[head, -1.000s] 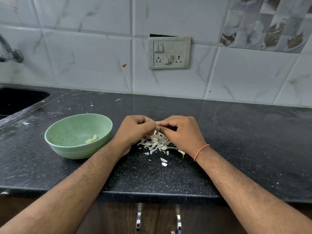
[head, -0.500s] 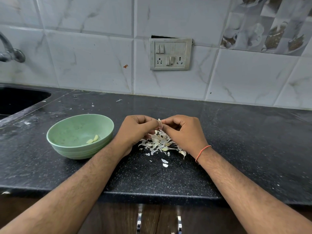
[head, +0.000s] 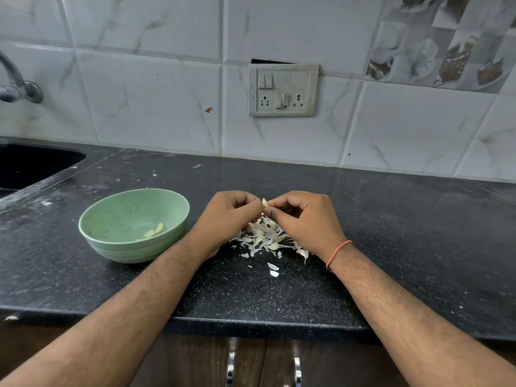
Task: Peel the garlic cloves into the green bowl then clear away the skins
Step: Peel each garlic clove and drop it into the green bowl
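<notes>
My left hand [head: 227, 216] and my right hand [head: 304, 219] meet fingertip to fingertip over the black counter, both pinching one small garlic clove [head: 264, 203] whose pale tip shows between them. Beneath the hands lies a heap of white garlic skins [head: 265, 237], with a few loose flakes [head: 273, 269] nearer to me. The green bowl [head: 111, 247] stands to the left of my left hand, apart from it, and holds two peeled cloves [head: 154, 231] on its floor.
A dark sink [head: 30, 166] is sunk into the counter at the far left, under a metal tap [head: 19, 89]. The tiled wall carries a switch and socket plate [head: 283, 90]. Small skin scraps [head: 197, 166] lie near the wall. The counter's front edge [head: 251, 324] runs above cabinet handles.
Both hands stay together on the clove over the skins. The fingers have shifted slightly and the clove's pale tip shows a bit more between them.
</notes>
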